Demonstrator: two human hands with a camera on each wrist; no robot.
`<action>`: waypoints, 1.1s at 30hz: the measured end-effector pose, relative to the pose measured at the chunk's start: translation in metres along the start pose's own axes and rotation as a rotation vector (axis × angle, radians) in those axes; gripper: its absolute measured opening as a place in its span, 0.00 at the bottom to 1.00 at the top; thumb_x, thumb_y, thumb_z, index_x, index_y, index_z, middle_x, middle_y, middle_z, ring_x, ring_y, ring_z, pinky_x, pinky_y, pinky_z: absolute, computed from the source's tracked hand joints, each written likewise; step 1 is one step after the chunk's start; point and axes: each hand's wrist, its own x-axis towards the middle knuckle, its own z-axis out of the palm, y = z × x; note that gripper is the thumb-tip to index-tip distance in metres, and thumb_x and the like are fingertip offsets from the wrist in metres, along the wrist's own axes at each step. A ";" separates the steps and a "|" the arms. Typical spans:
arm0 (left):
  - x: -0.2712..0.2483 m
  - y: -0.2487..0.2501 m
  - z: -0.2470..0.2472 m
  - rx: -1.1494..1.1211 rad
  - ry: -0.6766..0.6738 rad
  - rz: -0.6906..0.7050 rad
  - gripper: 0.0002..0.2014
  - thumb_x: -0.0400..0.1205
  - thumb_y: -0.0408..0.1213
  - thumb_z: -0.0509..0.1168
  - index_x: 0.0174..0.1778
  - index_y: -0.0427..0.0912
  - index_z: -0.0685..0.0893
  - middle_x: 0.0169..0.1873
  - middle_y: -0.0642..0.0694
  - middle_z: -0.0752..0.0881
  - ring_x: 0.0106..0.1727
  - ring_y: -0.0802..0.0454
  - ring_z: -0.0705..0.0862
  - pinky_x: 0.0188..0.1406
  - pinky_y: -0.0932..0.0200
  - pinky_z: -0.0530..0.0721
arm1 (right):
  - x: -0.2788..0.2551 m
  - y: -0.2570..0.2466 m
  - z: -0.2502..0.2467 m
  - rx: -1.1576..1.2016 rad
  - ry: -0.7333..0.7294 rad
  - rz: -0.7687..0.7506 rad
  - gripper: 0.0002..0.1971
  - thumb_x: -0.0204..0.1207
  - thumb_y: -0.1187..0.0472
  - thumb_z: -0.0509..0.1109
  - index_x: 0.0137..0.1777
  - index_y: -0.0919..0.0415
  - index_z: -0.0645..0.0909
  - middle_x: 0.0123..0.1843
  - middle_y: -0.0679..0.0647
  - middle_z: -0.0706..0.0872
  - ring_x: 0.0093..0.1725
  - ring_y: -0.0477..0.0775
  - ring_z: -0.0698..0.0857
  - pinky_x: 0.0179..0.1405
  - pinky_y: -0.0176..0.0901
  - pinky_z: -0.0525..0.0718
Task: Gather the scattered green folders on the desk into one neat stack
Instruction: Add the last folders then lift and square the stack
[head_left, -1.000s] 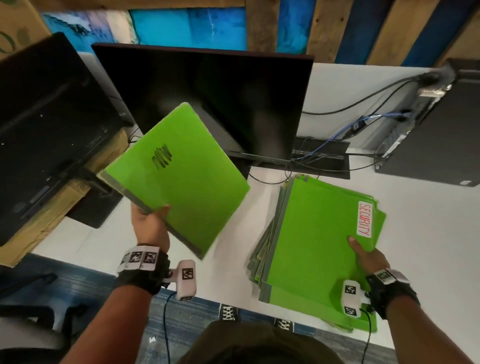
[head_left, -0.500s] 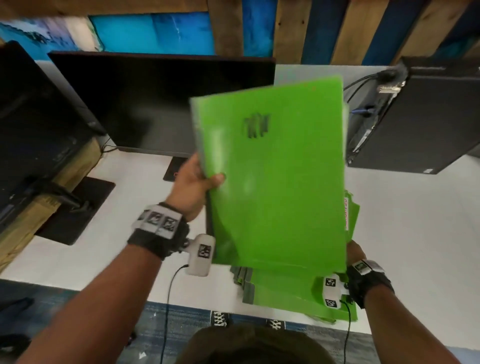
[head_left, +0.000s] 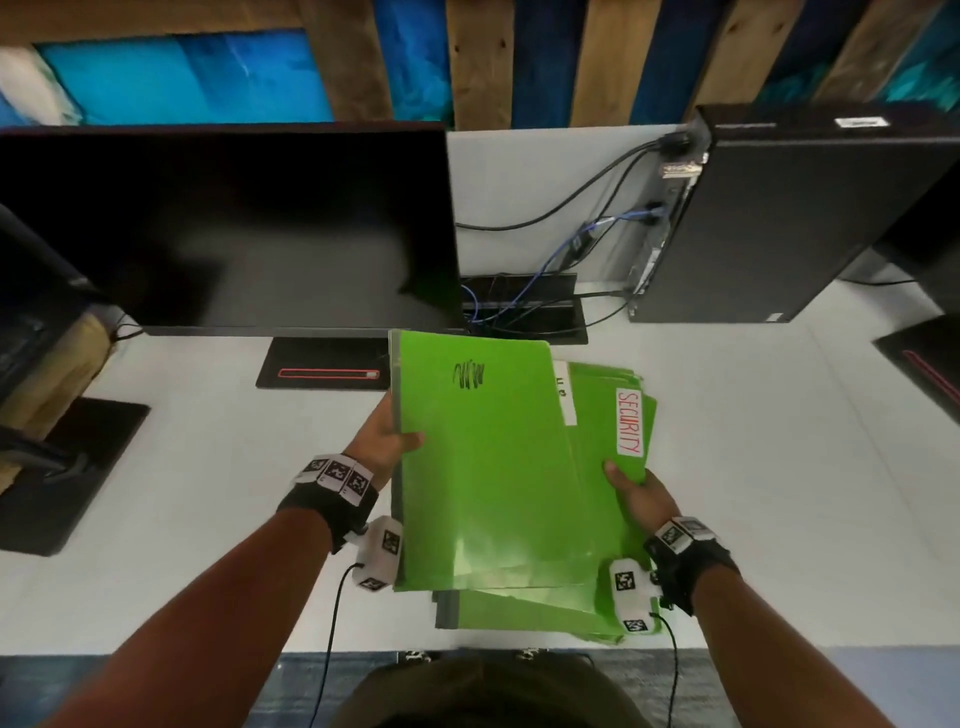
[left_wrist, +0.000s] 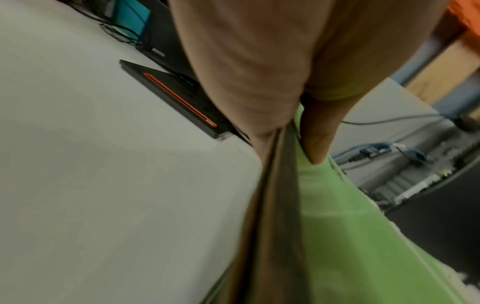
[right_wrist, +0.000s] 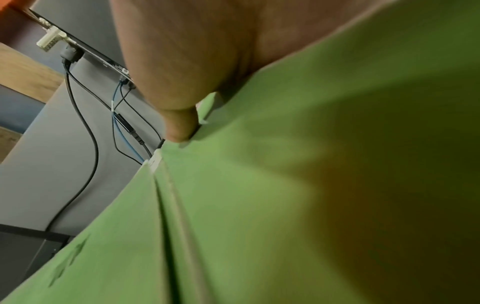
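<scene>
Thumb and fingers of your left hand (head_left: 383, 441) pinch the left edge of the top green folder (head_left: 488, 467): the thumb lies on its cover and the fingers go under it, as the left wrist view shows with the thumb (left_wrist: 315, 142) pressed on the green sheet beside the grey spine. This folder carries a black scribble near its upper part, and it lies over the stack of green folders (head_left: 602, 525) on the white desk (head_left: 208, 493), shifted a little to the left and toward the monitor, so the edges do not line up. Your right hand (head_left: 641, 493) grips the right side of the stack, thumb on top just below the white label with the red word SECURITY (head_left: 629, 421); its fingers are hidden under the folders. In the right wrist view the thumb (right_wrist: 179, 123) presses on a green cover at the edge. A second white label (head_left: 566, 395) shows between the top folder and the SECURITY one. Behind the stack stands a dark monitor (head_left: 228, 228) on its black base (head_left: 322, 371), and to the right a black computer tower (head_left: 810, 218) with black and blue cables (head_left: 550, 213) going to it.
</scene>
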 end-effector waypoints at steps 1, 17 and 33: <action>0.002 -0.004 0.002 0.017 0.014 -0.031 0.35 0.71 0.11 0.63 0.67 0.51 0.77 0.63 0.42 0.84 0.65 0.40 0.83 0.62 0.36 0.81 | 0.000 0.000 0.000 0.005 -0.007 0.002 0.31 0.74 0.37 0.66 0.71 0.55 0.77 0.66 0.59 0.84 0.62 0.62 0.84 0.65 0.54 0.78; 0.054 -0.042 0.060 0.220 0.050 -0.361 0.35 0.54 0.56 0.77 0.57 0.44 0.85 0.52 0.42 0.90 0.54 0.39 0.88 0.63 0.38 0.82 | 0.012 0.008 0.001 0.070 -0.034 -0.119 0.31 0.62 0.44 0.80 0.63 0.55 0.79 0.58 0.54 0.88 0.55 0.56 0.87 0.56 0.47 0.82; 0.002 0.037 0.076 0.104 -0.105 -0.073 0.40 0.59 0.56 0.81 0.67 0.48 0.78 0.61 0.51 0.86 0.65 0.49 0.82 0.73 0.45 0.74 | -0.045 -0.011 -0.025 0.421 0.167 -0.381 0.49 0.41 0.41 0.87 0.65 0.58 0.77 0.55 0.55 0.89 0.53 0.56 0.89 0.54 0.58 0.87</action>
